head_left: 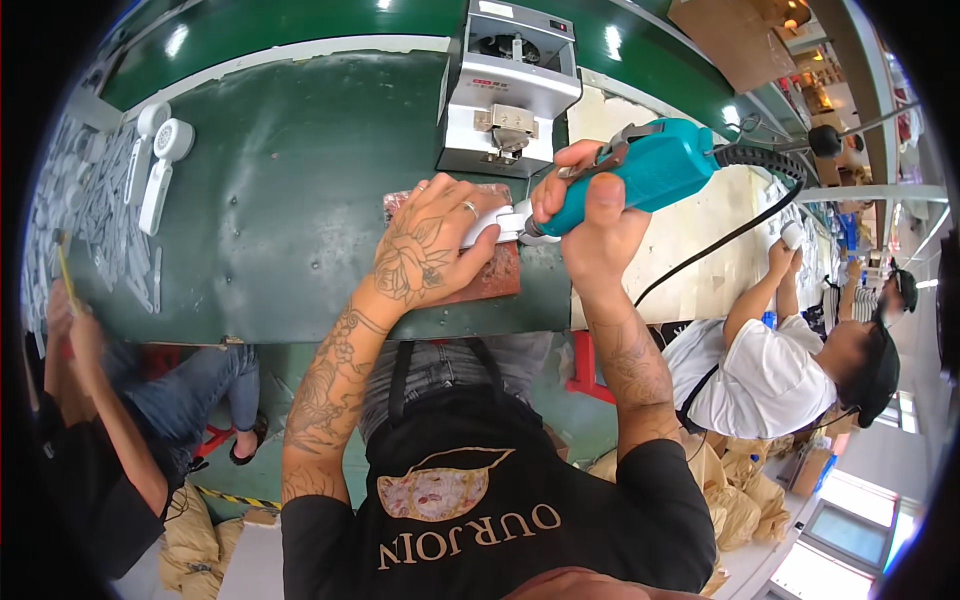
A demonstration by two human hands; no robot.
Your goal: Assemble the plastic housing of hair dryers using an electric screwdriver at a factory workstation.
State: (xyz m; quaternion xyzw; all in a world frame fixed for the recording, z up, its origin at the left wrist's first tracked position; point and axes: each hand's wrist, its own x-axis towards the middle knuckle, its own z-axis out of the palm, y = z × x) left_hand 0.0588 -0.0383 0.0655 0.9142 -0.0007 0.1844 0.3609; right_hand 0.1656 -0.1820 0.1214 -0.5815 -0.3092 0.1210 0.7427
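Observation:
My left hand (430,235) presses a white plastic part (484,228) down onto a worn reddish pad (498,278), its fingers closed over the part and hiding much of it. In my right hand (603,225) is a teal electric screwdriver (650,178), held almost level with the fingers wrapped round its body. The screwdriver's nose meets the right end of the white part, close to my left thumb. Whether a screw sits at the bit cannot be made out.
A silver screw feeder (508,95) stands just beyond the pad. White round-headed pieces with handles (165,170) lie at the left, beside a heap of grey-white plastic parts (110,215). A black cable (715,237) loops at the right. Co-workers sit on both sides, one in a white shirt (765,380).

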